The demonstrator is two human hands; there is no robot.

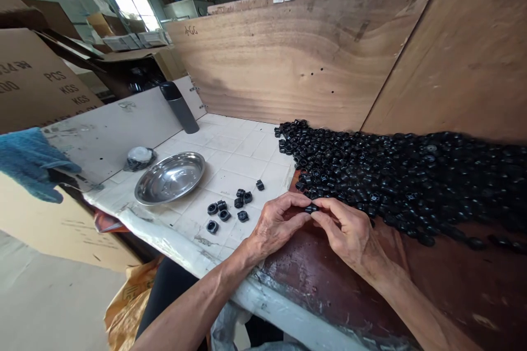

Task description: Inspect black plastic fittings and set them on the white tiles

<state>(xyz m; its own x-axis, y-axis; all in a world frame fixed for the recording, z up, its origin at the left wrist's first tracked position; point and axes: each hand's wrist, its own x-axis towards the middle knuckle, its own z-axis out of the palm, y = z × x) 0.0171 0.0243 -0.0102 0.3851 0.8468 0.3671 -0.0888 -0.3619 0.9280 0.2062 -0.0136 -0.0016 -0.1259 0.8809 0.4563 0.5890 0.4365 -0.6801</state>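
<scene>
Between the fingertips of both hands is one small black plastic part (311,208), held above the reddish-brown surface (296,269). My left hand (276,225) pinches it from the left with thumb and forefinger. From the right, my right hand (349,230) grips it the same way, fingertips nearly touching those of the left. A large pile of similar black parts (395,175) spreads behind and to the right of my hands. Several loose black parts (223,215) lie on the pale tiled surface left of my left hand. The held part's details are mostly covered by fingers.
A steel bowl (170,178) sits at the left of the table, with a small wrapped roll (140,158) beside it. Behind stands a dark bottle (180,108). Wooden boards (288,60) wall the back; a blue cloth (33,159) hangs over the left edge near cardboard boxes (37,77).
</scene>
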